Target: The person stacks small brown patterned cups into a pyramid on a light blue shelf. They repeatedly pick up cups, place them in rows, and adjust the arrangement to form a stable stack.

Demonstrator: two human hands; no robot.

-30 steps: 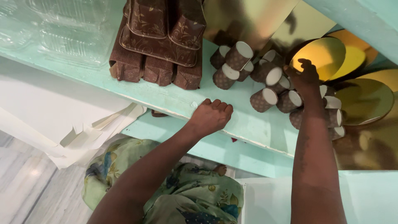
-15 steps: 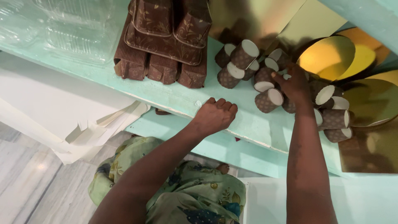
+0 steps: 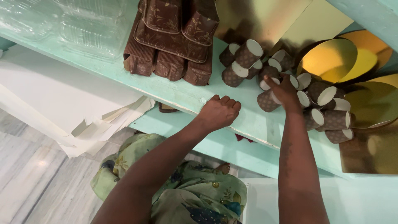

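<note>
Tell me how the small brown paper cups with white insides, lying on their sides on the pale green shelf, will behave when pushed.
The brown paper cups lie on their sides in a loose pile, so a push probably sets them rolling in a curve, given their taper. They look thin and empty, likely very light and easy to crush. The right hand rests on them; the left hand grips the pale green shelf edge.

- The right hand [image 3: 285, 89] covers part of the cup [image 3: 267, 101] under it; whether the fingers close on it cannot be told.
- The left hand [image 3: 219, 111] is curled at the shelf [image 3: 174, 93] edge, its fingertips hidden.
- The brown trays [image 3: 174, 37] are cut off at 12 o'clock.
- The clear boxes [image 3: 62, 20] run out at 11 o'clock, blurred.
- The gold discs [image 3: 331, 60] overlap, the rear ones largely hidden.
- Both arms leave at 6 o'clock.
</note>
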